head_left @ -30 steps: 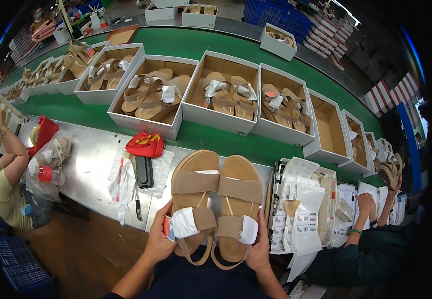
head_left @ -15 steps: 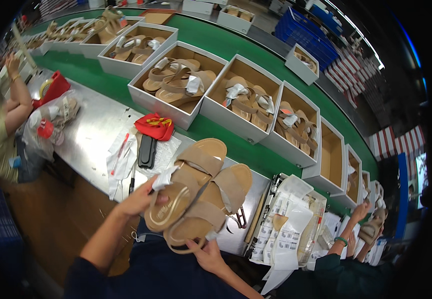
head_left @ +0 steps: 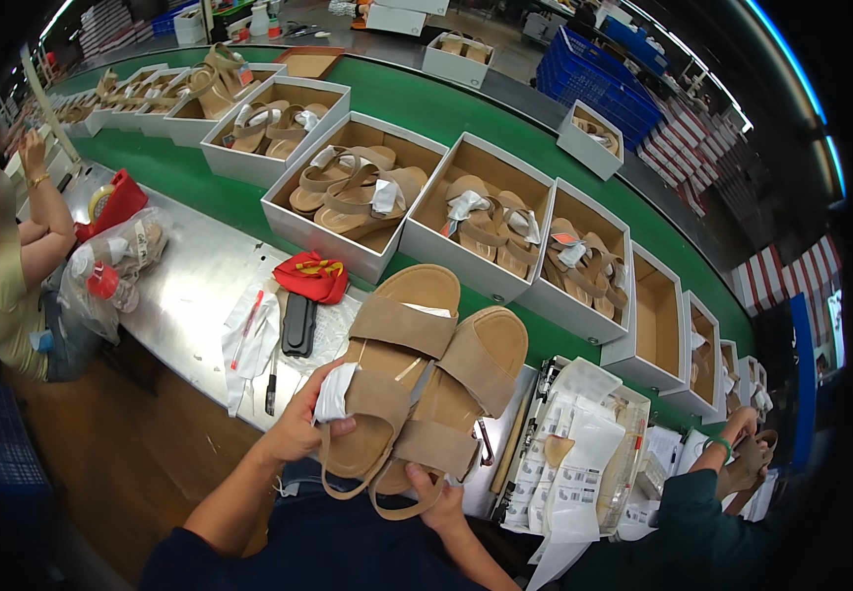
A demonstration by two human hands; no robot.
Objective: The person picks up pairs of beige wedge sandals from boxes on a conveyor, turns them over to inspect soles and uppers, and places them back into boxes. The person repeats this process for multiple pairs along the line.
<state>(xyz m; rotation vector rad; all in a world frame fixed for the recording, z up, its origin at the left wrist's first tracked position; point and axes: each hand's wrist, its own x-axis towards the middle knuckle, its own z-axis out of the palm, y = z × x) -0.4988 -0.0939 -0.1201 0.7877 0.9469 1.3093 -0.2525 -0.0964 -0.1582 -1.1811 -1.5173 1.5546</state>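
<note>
While the left hand (head_left: pixel 300 426) curls closed around the outer edge of the left sandal (head_left: pixel 405 330), beside its white wrapping (head_left: pixel 334 394), the right hand (head_left: pixel 438 502) has the right sandal (head_left: pixel 483 372) pinched at the heel end, thumb over the footbed; the fingers beneath are mostly hidden. Both tan sandals lie side by side above the person's lap, their toes pointing away beyond the grip — whether they touch along the whole length, I cannot tell.

Left of the grip, on the metal table (head_left: pixel 185 271), are a black case (head_left: pixel 298 325), a red pouch (head_left: pixel 310 278) and a red pen (head_left: pixel 246 330). Just right of it stands a tray (head_left: pixel 631 394) filled with printed labels (head_left: pixel 584 453). Farther out, past the toes, open boxes (head_left: pixel 318 239) form a row on a green surface (head_left: pixel 387 89) — and well to the grip's right, a co-worker's hand (head_left: pixel 739 424) is at another sandal (head_left: pixel 750 463).
</note>
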